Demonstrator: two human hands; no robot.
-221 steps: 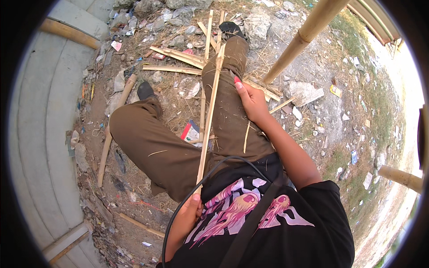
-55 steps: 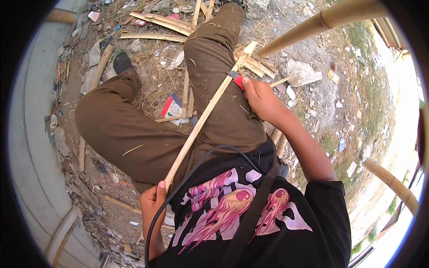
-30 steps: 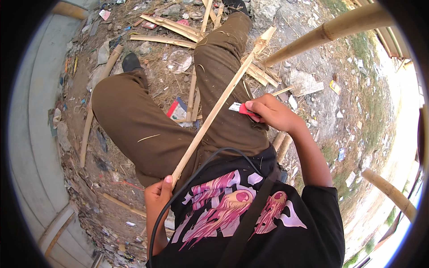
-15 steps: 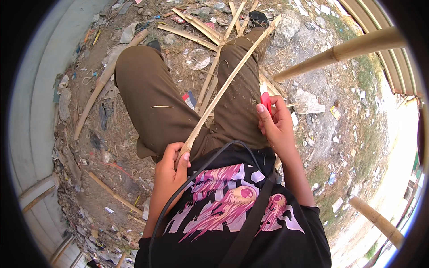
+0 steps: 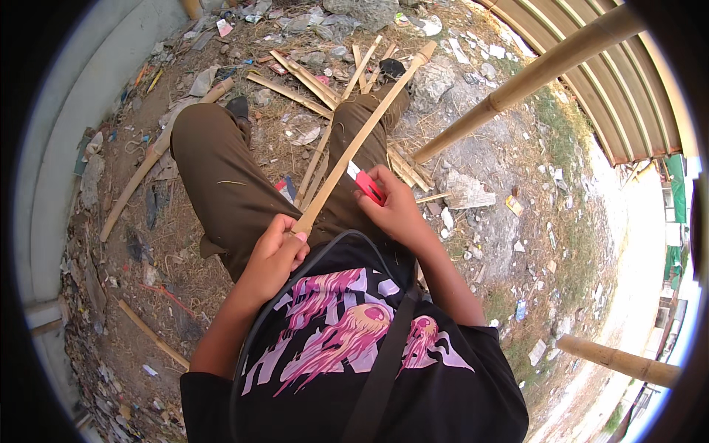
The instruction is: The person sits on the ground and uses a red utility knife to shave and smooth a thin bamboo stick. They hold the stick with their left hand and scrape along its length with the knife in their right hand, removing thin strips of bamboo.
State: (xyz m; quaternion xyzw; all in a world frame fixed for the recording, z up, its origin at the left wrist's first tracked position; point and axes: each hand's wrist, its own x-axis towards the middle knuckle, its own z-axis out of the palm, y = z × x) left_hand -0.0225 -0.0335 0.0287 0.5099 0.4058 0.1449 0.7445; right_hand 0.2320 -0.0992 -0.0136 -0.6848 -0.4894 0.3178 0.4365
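The right hand (image 5: 385, 201), gripping the red knife (image 5: 368, 187), now holds its blade (image 5: 353, 170) closer to the wooden strip (image 5: 365, 134) pinched in the left hand (image 5: 275, 252), within cutting reach.

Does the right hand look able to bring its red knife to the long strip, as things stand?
Probably yes: the right hand holds the red knife with its blade beside the long strip; nothing visible blocks it.

Counts: one left hand (image 5: 275, 251), one right hand (image 5: 389, 208), one red cutter (image 5: 371, 189), one hand-held bamboo strip (image 5: 360, 140), at least five loose strips (image 5: 286, 94) (overlap obscures the exact total), two dark shoes (image 5: 238, 108), one shoulder strap (image 5: 380, 362).
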